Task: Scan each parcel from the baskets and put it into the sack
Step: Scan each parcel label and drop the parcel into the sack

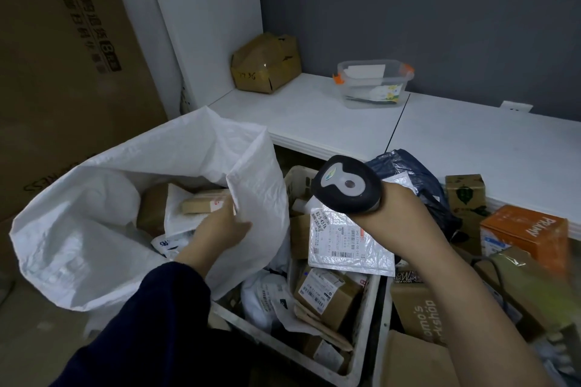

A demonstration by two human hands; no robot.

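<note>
The left hand (220,228) grips the sack (94,229) at its rim, and its fingertips vanish behind the white fold. That fold and the hand also cover one end of a small brown box (201,203) inside. The sack's bottom is lost behind the dark sleeve (141,324). The right hand (399,210) wraps the scanner (345,185) and hides its handle; the fingers lie on the far side, unseen. Behind them a dark blue bag (415,173) shows only in part. The bubble mailer (349,245) carries fine print too small to read. At the right edge a taped parcel (534,289) is smeared by blur. The large carton (63,56) is cut off by the left and top edges.
</note>
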